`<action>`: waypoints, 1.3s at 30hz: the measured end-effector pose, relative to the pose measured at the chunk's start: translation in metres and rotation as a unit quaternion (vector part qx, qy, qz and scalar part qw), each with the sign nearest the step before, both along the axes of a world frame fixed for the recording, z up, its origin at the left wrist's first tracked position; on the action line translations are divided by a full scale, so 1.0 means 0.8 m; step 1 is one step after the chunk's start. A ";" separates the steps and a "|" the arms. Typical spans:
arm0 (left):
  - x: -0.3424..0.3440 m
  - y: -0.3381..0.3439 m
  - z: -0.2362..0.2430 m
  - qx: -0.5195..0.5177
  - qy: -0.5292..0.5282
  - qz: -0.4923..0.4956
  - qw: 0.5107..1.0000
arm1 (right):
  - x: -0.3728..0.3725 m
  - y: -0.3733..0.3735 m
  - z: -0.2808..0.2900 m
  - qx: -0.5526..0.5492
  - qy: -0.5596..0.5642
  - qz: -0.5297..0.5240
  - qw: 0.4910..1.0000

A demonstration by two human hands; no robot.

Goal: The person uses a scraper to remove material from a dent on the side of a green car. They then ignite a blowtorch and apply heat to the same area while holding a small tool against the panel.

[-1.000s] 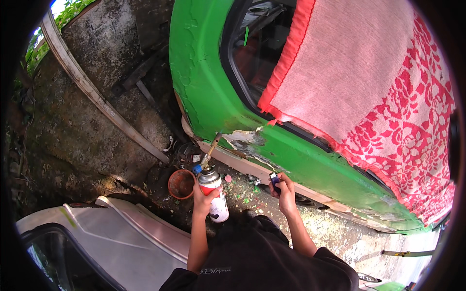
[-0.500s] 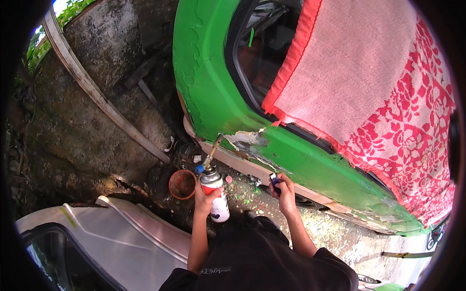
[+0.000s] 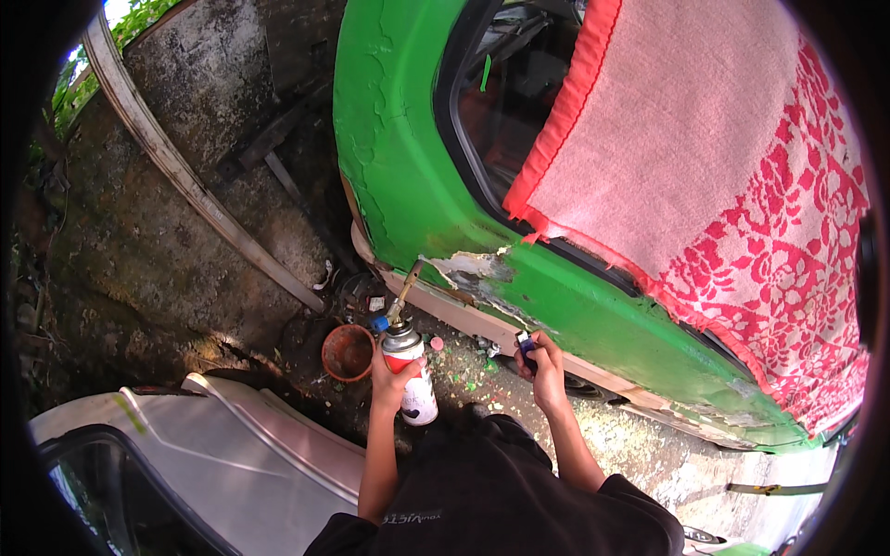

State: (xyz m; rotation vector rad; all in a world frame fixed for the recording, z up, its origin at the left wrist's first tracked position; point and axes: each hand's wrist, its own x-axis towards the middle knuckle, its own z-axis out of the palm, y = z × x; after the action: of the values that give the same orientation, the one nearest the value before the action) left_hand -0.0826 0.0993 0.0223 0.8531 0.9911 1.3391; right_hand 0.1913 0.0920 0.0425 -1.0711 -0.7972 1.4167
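Note:
My left hand (image 3: 389,377) is closed round a blowtorch (image 3: 415,385), a white and red gas can topped by a brass nozzle and a blue knob. Its nozzle tip points up toward the green car body (image 3: 399,199), close to a patch of peeled paint (image 3: 477,271). No flame shows at the tip. In my right hand (image 3: 545,366) is a small dark blue lighter (image 3: 527,346), held upright with its metal top showing. The lighter is apart from the torch, to its right, and I see no flame on it.
A pink and red patterned towel (image 3: 691,139) hangs over the car's window and side. An orange-brown pot (image 3: 349,353) stands left of the torch. Behind my left arm is a silver car (image 3: 232,463). A long curved metal strip (image 3: 185,181) leans by the stained wall. Paint flakes litter the ground.
Very little differs. The view has shifted slightly, and both hands keep their grip on the torch and the lighter in nearly the same places.

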 end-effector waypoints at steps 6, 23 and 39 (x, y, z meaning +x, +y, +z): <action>0.000 0.010 0.009 0.005 0.022 0.007 1.000 | 0.000 0.004 -0.004 0.001 -0.007 0.000 1.000; -0.007 0.013 -0.015 0.005 0.017 0.030 0.999 | -0.012 0.010 -0.003 -0.001 -0.003 0.011 1.000; -0.014 0.025 -0.036 -0.018 0.012 0.022 1.000 | -0.022 0.019 0.000 -0.006 0.005 0.028 1.000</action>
State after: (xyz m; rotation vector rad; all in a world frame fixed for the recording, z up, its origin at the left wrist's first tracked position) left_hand -0.0935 0.1191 -0.0062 0.8266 1.0546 1.3480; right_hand 0.1739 0.1072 0.0424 -1.0572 -0.8176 1.4742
